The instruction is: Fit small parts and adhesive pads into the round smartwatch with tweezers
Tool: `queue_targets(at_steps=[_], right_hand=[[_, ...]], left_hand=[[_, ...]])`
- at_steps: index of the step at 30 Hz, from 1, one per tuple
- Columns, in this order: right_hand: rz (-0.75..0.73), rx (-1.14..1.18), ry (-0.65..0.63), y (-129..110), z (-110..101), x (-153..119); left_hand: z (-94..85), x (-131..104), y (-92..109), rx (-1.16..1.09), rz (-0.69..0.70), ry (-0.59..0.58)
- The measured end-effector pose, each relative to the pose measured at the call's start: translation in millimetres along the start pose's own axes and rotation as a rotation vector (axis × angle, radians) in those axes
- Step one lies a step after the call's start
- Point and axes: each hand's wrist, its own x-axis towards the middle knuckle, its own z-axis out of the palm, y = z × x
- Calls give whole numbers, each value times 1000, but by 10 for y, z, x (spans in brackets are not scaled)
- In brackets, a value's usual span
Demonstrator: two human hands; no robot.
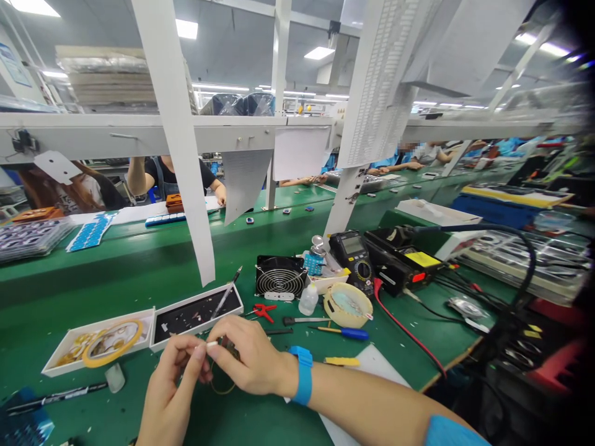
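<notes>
Both hands are brought together low over the green counter (139, 272), just in front of the black-lined tray (198, 316). A small white piece (211, 343) is pinched between thumb and forefinger of the right hand (248, 362), and its other end is met by the fingertips of the left hand (174, 384), so that both are closed on it. Its long axis is laid roughly level, from left to right, pointing from one hand toward the other; more of its shape is hidden by the fingers. A thin loop of wire (223, 387) is seen hanging beneath the right hand. A blue wrist strap (303, 375) is worn on the right wrist. Inside the black-lined tray tweezers (226, 294) are propped, tilted up and away to the right. Left of that tray a white tray (65, 353) with a yellow tape ring (113, 342) is set, the two trays touching. Right of the black-lined tray a small fan (280, 277), red snips (263, 310), a white bottle (308, 299) and a blue-handled screwdriver (344, 332) are spread, near one another. Bare green surface is left behind the tray, up to the white frame post (181, 155); the near counter edge falls away to the right of the screwdriver.
</notes>
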Motion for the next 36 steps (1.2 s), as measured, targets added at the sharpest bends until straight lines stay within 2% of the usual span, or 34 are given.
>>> queue_targets(at_steps=[8,16,20,36], right_hand=[[-56,55,42,-2,8,1],[-119,83,71,4,10,19],[-87,88,64,-14,-2,26],[6,144,65,-3,-26,31]], left_hand=[[-10,-23,-32,60,38,-12],[-17,-30,23,137,132,-14],[-3,-16,73,121,158,27],[18,-64,31,40,39,5]])
